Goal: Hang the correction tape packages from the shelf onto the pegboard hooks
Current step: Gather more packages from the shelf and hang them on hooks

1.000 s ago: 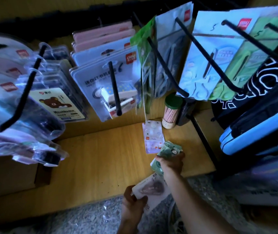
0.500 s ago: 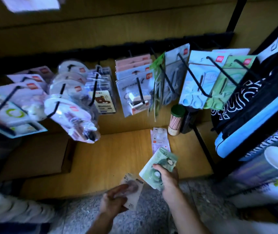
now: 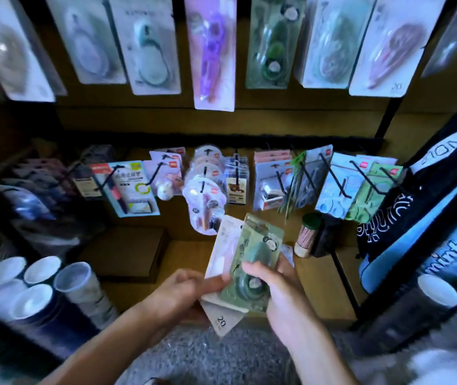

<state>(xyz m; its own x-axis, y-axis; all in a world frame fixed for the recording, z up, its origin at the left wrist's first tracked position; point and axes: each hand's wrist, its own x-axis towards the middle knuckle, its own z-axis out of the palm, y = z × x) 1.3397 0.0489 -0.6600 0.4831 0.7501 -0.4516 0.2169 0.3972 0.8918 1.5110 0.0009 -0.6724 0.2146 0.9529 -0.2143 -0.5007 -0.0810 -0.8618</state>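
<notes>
Your right hand [image 3: 274,284] grips the green package [image 3: 252,262] at lower centre, and your left hand [image 3: 183,290] pinches the white packages [image 3: 221,251] behind it. Their long axes point up-frame toward the hanging row [image 3: 270,43] along the top; the matching green one hangs straight above, nearer your right.

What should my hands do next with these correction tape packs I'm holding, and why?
Probably lift the green pack in your right hand toward the matching green one hanging in the top row. Both hands hold packs together; the left hand grips the white ones behind it, and none is near a hook yet.
</notes>
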